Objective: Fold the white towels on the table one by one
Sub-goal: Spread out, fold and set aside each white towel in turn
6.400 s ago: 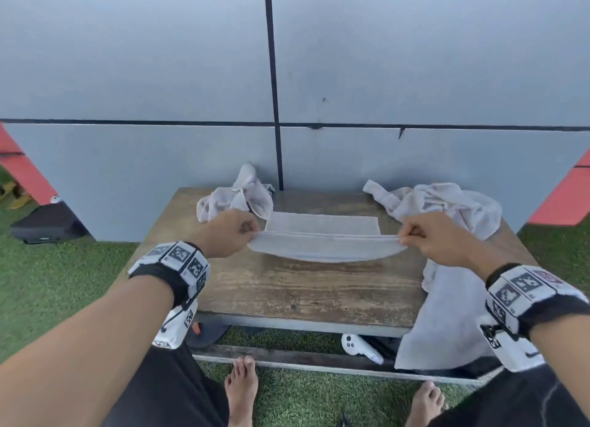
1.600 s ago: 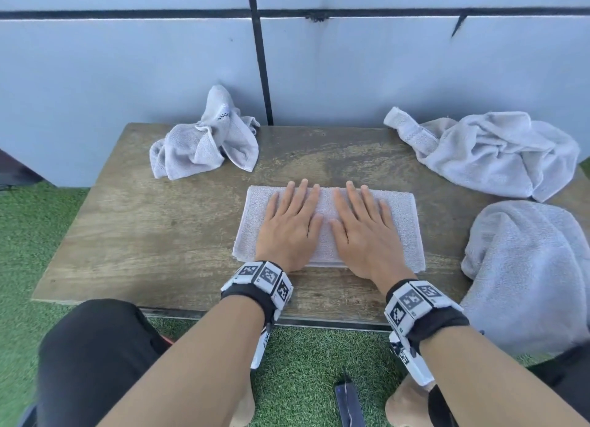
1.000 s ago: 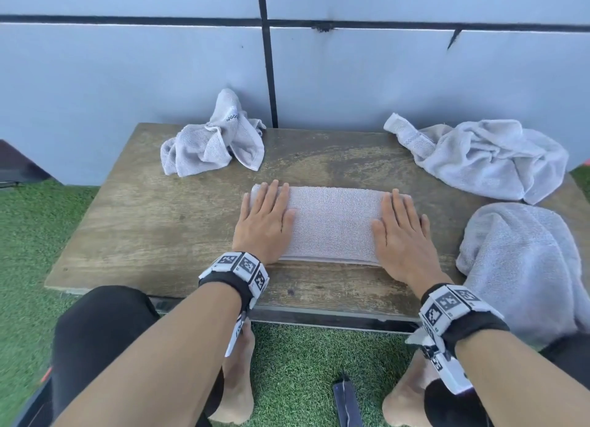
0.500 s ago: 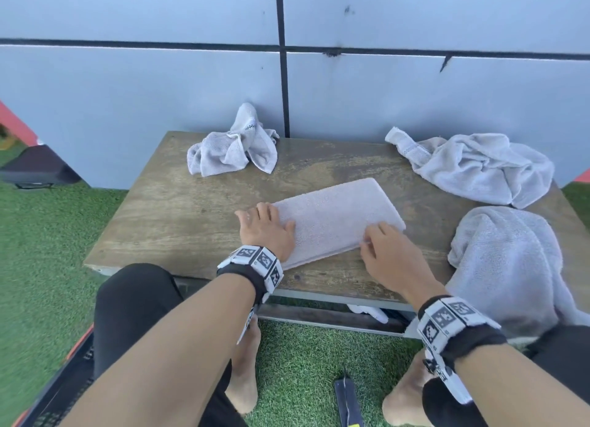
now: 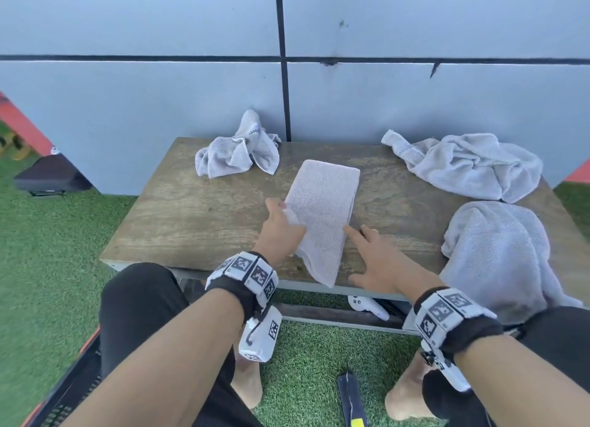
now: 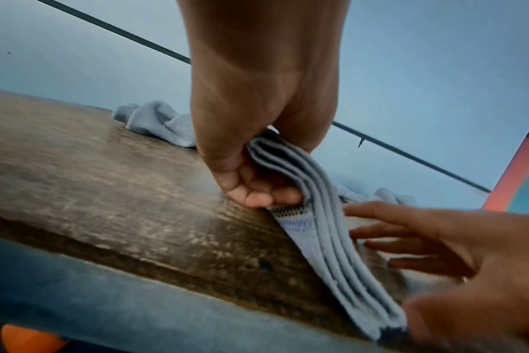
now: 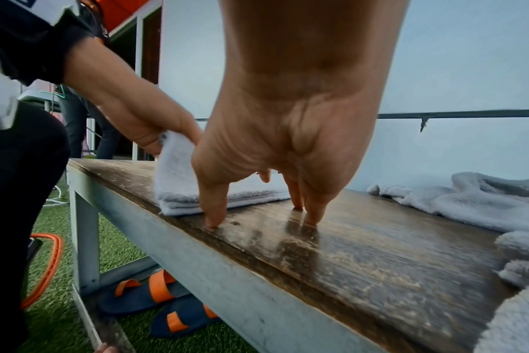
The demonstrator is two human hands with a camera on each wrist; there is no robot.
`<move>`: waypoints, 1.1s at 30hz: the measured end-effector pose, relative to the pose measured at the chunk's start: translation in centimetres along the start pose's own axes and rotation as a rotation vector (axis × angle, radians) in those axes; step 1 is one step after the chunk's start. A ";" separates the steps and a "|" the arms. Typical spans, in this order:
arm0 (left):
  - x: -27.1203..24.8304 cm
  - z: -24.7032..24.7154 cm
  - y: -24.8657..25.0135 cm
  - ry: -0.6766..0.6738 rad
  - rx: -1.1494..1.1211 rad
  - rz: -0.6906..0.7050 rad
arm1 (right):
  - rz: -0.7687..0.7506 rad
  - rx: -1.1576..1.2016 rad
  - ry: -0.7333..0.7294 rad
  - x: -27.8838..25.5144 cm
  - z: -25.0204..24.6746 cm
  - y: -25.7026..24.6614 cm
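Since half a second back, the folded towel point(image 5: 322, 216) has swung from crosswise to lengthwise on the table point(image 5: 191, 216), near end overhanging the front edge. Left hand point(image 5: 281, 232) pinches its near-left corner; right hand point(image 5: 380, 257) released, fingertips on wood beside it. Likely set up for the final fold. Three crumpled towels wait.

Worn wooden table point(image 5: 191, 216) — folded towel point(image 5: 322, 209), three crumpled towels point(image 5: 236, 155).

folded towel point(image 5: 322, 216): turned from crosswise to lengthwise, near end now at the table point(image 5: 191, 222) front edge
left hand point(image 5: 281, 232): now grips its left edge
right hand point(image 5: 380, 260): off the towel, fingertips on wood
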State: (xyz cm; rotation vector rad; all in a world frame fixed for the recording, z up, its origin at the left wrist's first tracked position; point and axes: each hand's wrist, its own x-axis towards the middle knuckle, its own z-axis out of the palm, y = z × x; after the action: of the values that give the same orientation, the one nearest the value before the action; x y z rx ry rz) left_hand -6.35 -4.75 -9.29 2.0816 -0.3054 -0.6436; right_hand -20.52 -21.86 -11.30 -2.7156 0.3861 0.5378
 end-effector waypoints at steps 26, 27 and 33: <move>-0.2 -3.1 -1.9 -0.168 0.120 0.099 | -0.039 0.876 0.353 -0.1 -1.9 -1.9; 0.0 -2.7 -2.2 -0.142 0.160 0.098 | 0.005 0.879 0.312 0.0 -1.6 -1.9; 1.1 -1.1 -2.0 0.044 0.213 0.160 | 0.084 0.951 0.275 1.3 -1.2 -1.7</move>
State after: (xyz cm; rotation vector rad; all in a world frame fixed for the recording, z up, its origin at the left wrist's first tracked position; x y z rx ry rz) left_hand -4.90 -3.35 -10.75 2.2428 -0.5293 -0.4857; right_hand -18.46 -21.01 -10.33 -1.8420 0.6300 -0.0352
